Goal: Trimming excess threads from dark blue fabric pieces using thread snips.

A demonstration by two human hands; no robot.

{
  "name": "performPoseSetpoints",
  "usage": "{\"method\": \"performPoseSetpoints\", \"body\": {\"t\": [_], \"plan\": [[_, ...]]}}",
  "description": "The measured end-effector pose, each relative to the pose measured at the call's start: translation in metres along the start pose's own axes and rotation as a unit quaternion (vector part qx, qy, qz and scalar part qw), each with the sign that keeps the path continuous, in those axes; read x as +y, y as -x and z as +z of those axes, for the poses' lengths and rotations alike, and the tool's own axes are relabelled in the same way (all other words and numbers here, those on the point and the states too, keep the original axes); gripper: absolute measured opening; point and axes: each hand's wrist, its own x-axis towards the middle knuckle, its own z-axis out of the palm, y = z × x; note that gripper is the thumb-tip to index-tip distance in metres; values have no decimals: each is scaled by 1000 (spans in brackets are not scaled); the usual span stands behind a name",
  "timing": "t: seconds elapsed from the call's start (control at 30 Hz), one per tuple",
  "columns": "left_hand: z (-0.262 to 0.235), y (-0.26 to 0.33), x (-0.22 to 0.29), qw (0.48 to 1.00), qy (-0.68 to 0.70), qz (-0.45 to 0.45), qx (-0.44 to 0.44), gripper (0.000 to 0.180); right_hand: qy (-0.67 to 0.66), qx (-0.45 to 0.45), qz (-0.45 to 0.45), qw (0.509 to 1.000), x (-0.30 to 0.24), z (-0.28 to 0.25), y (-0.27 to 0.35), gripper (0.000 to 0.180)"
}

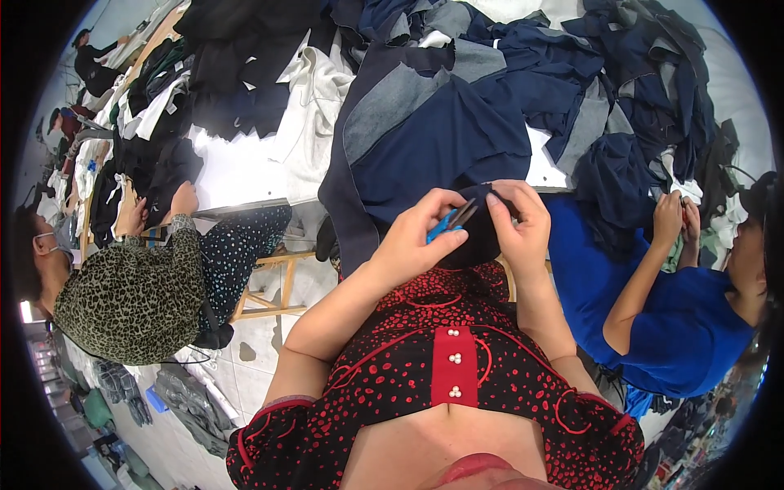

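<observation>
My left hand [420,227] is closed around blue-handled thread snips [442,224], whose dark blades point up and to the right. Close beside the blade tips, my right hand [521,222] pinches the edge of a dark navy garment [441,131] between thumb and fingers. The cloth drapes from the table down toward my lap, with its grey inner side [392,114] turned up in part. My left fingers also lie against the fabric. Whether the blades touch a thread is too small to tell.
Piles of navy cloth [539,61] and black cloth [237,65] cover the white table [237,167], with a white cloth [314,106] between. A co-worker in a leopard-print top [131,294] sits at left, another in a blue top [686,327] at right. A wooden stool [282,286] stands at left.
</observation>
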Motion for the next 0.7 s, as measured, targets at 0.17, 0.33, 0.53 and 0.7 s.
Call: {"method": "performPoseSetpoints", "body": {"t": [0.17, 0.33, 0.53, 0.7], "plan": [[-10, -6, -3, 996, -10, 39, 86, 32, -277, -77, 190, 939, 7, -3, 4, 8], [1, -8, -12, 989, 130, -74, 2, 25, -229, -94, 158, 956, 4, -3, 3, 8], [-8, -16, -19, 985, -78, 121, 96, 12, -41, -84, 61, 994, -3, -4, -2, 11], [-16, -17, -10, 938, -230, 202, 162, 10, 2, -121, 34, 992, -2, -1, 0, 11]]}}
